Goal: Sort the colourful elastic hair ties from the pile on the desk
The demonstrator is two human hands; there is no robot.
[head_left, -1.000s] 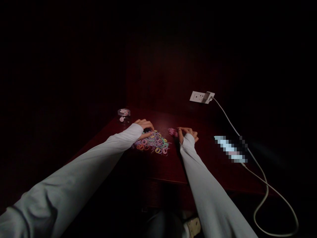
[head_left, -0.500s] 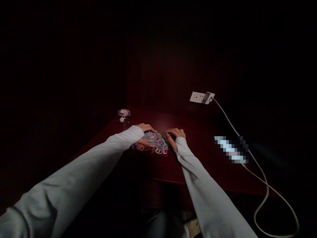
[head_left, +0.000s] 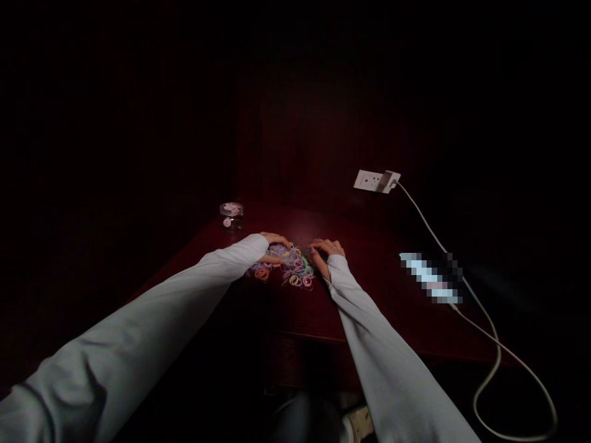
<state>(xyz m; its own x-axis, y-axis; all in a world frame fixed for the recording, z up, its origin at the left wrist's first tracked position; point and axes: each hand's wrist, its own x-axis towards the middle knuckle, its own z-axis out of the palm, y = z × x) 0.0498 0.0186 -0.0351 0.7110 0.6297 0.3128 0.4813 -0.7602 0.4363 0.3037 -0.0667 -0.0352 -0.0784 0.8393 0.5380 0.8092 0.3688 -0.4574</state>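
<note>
A tangled pile of small coloured hair ties [head_left: 294, 266], in purple, pink, yellow, green and orange, lies on the dark red table. My left hand [head_left: 276, 241] arches over its left part, thumb apart from the fingers, with some ties showing between them. At the right edge of the heap is my right hand [head_left: 329, 247], its fingers stretched leftward and the thumb lower down, close to the fingertips. A dull greyish patch beside those fingertips is too dim to identify.
A clear round jar [head_left: 231, 216] with pink pieces stands at the back left of the table [head_left: 295, 314]. To the right lies a blurred, bright-screened device [head_left: 429, 277]. Its white cable [head_left: 521, 357] loops past the table edge to a charger in the wall socket [head_left: 369, 180].
My left thumb has drawn up and left, nearer its fingers, uncovering ties at the heap's front middle. My right hand has barely moved.
</note>
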